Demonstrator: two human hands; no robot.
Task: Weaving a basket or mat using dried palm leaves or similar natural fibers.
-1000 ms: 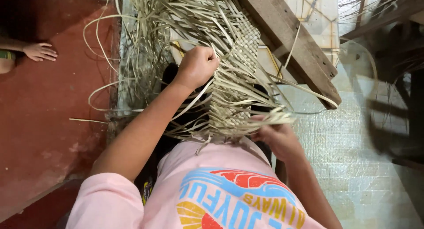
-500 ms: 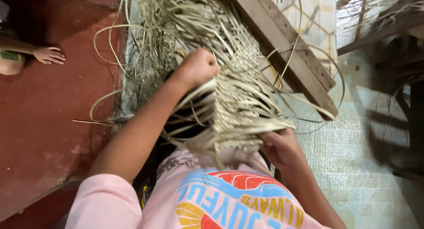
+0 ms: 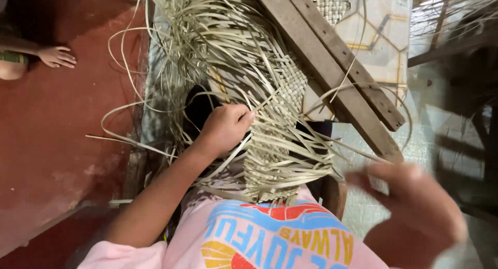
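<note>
Pale woven mat (image 3: 270, 144), left hand (image 3: 225, 128) gripping strips — right hand (image 3: 415, 212) blurred

The left hand (image 3: 225, 128) closes its grip on pale strips at the edge of a half-woven mat (image 3: 272, 139) lying over the lap. The right hand (image 3: 415, 212), blurred, hangs open just right of the mat. Two wooden planks (image 3: 337, 72) cross the loose strips (image 3: 207, 40). Another person's hand (image 3: 56, 56) rests on the red floor (image 3: 52, 144).
</note>
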